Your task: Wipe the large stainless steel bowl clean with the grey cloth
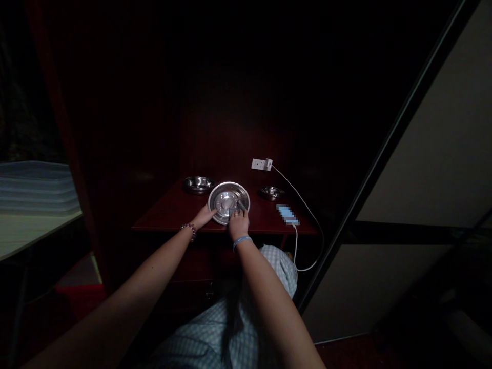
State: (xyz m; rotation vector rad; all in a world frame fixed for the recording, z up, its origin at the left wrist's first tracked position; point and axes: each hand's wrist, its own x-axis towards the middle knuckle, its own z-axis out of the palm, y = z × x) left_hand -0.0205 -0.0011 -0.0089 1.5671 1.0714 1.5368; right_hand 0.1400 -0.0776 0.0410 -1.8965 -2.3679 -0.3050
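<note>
A shiny stainless steel bowl [223,189] is tilted toward me over the front of a dark red shelf. My left hand [203,216] grips its lower left rim, thumb on the inner side. Reaching over the lower right rim, my right hand [239,223] has its fingers curled down inside the bowl. A small greyish patch shows at those fingers; whether it is a cloth or a reflection is unclear. To the left behind it sits another steel bowl [199,185], and a smaller steel bowl [272,192] lies to the right.
The dark red shelf [161,218] also carries a blurred-out phone [287,214] on a white cable [303,202]. That cable runs to a charger in a wall socket [258,164]. Stacked clear plastic boxes [36,189] stand on a pale table at left. A sliding door [415,174] borders the right.
</note>
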